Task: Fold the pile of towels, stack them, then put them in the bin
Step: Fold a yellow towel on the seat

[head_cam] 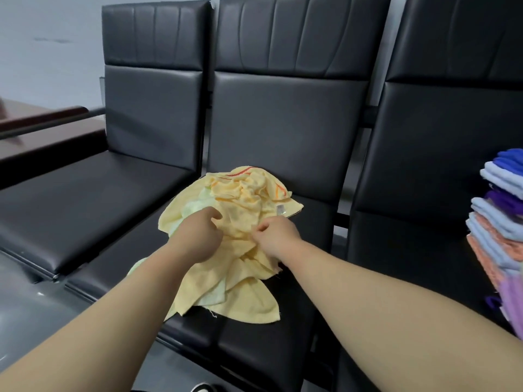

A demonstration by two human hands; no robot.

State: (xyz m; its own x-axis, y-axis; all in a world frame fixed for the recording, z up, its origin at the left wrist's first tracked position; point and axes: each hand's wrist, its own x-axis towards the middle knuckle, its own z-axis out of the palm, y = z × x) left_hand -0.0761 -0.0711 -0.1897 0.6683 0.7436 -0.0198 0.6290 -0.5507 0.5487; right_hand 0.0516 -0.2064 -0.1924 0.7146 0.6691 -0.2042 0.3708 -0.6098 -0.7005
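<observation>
1. a crumpled pile of yellow towels point(240, 199) lies on the middle seat point(254, 349) of a row of black chairs.
2. the left hand point(198, 236), at 9 o'clock on the pile, grips the cloth with curled fingers.
3. the right hand point(278, 236), at 3 o'clock on it, pinches a fold.
4. a stack of folded towels point(501, 222) stands at 3 o'clock, well apart from the pile.

The right edge cuts off the folded towel stack point(498, 231).

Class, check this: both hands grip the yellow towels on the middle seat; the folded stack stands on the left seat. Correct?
No: the head view shows the folded stack on the right seat. Left hand and right hand do grip the yellow towels.
</observation>
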